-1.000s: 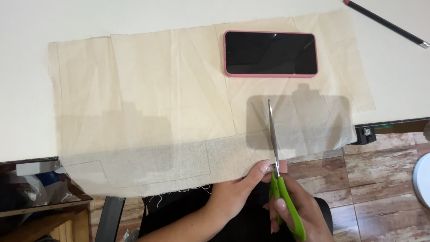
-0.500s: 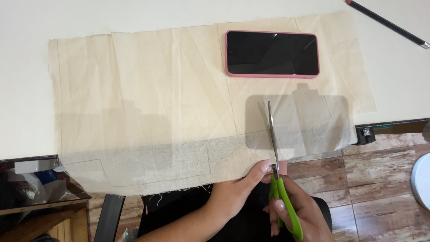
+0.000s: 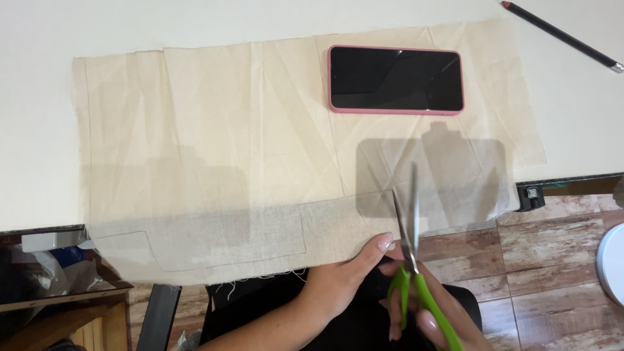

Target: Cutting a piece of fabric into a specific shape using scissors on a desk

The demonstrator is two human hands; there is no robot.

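Gripping the green handles of the scissors (image 3: 411, 260), my right hand (image 3: 435, 318) sits at the bottom of the head view, fingers through the loops. Both blades are slightly parted and point away from me, straddling the near edge of the cloth (image 3: 260, 149). My left hand (image 3: 344, 279) pinches that hanging edge just beside the blades, thumb on top (thumbnail touching the fabric). Most of the beige cloth lies flat on the white table (image 3: 39, 130), while its near strip droops over the table's edge. A phone (image 3: 395, 79) in a pink case rests on the cloth's far right part. Near the far right corner, a dark pencil (image 3: 562, 36) lies on the table, apart from the cloth.
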